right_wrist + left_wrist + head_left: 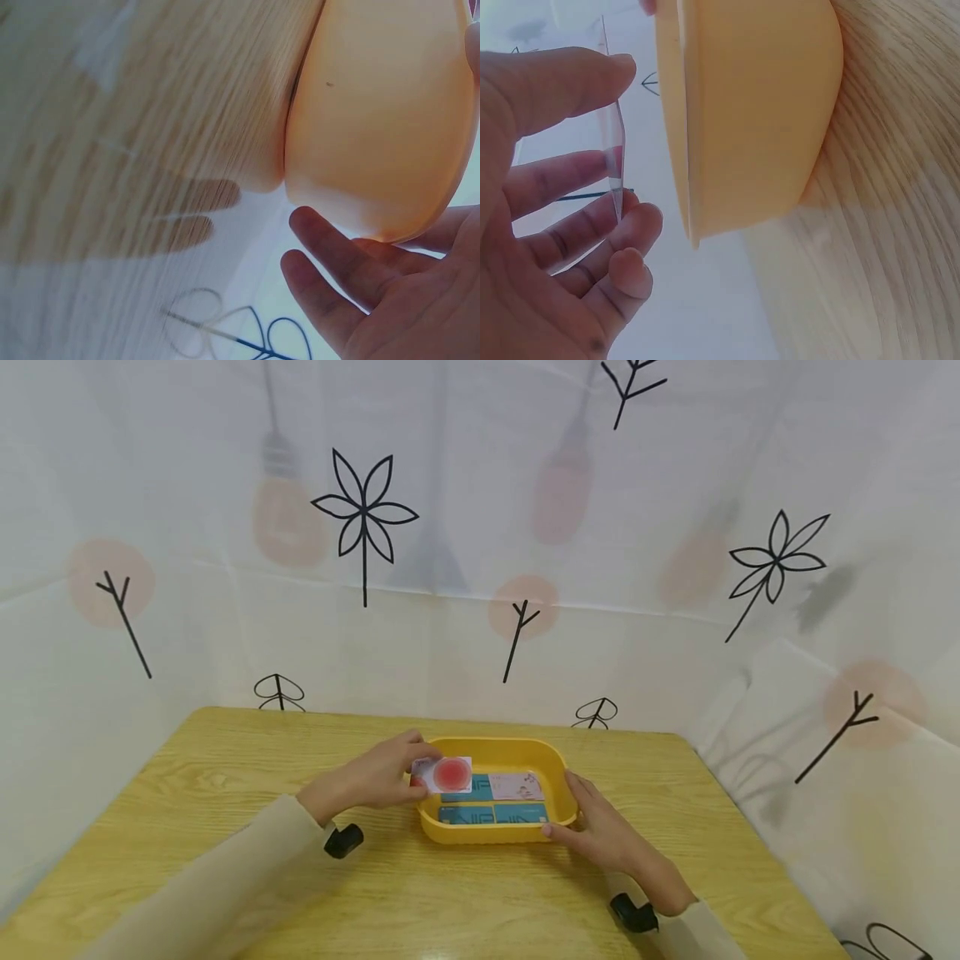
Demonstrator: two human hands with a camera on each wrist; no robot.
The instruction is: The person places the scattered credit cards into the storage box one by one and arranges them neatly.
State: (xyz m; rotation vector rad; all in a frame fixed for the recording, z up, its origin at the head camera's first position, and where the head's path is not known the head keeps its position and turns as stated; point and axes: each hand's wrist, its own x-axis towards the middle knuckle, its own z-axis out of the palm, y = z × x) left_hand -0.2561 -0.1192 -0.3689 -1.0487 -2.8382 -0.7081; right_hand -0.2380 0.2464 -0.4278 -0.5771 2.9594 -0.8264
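My left hand [378,772] pinches a white card with a big red circle [452,774] over the left end of a yellow plastic tray [491,833]. From the left wrist, the card [619,161] shows edge-on between thumb and fingers, beside the tray wall [757,112]. Inside the tray lie a pink-and-white card [517,786] and several teal cards [521,813], one partly covered by the held card. My right hand [607,831] holds the tray's near right corner, thumb at the front rim, fingers along the right side. Its outer fingers [330,300] stretch out below the tray in the right wrist view.
The tray stands on a wood-grain table [450,902]. Behind and at both sides hangs a white cloth [450,652] printed with black plants and pink shapes. Each wrist wears a black camera mount [343,841].
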